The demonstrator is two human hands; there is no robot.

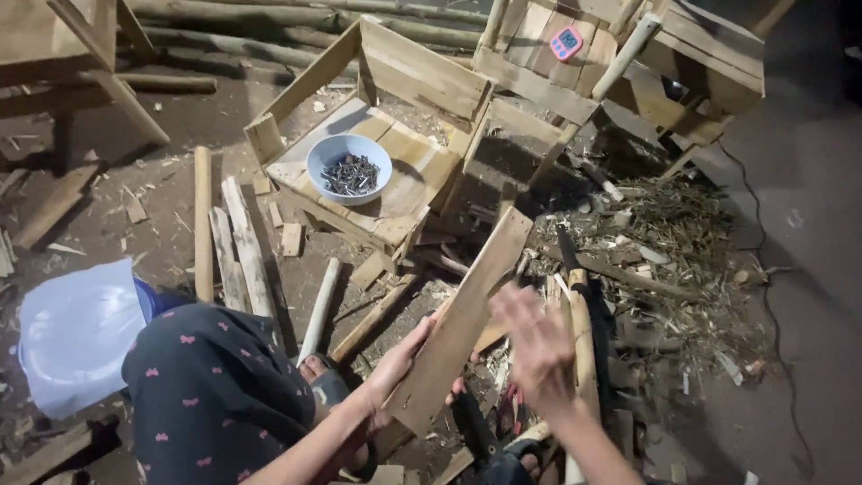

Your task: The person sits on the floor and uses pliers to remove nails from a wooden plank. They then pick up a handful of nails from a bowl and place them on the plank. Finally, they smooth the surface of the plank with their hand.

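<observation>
My left hand grips the lower end of a flat wooden board that slants up and to the right. Just right of the board hovers my right hand, blurred, fingers spread and holding nothing. A bamboo pole lies under that hand. Ahead of me a small wooden crate-like seat carries a pale blue bowl filled with nails. My knee in dark patterned cloth fills the lower left.
Loose slats and a round stick lie on the dirt floor at left. A white and blue plastic sheet is at far left. Wooden frames with a pink timer stand behind. Wood scraps litter the right.
</observation>
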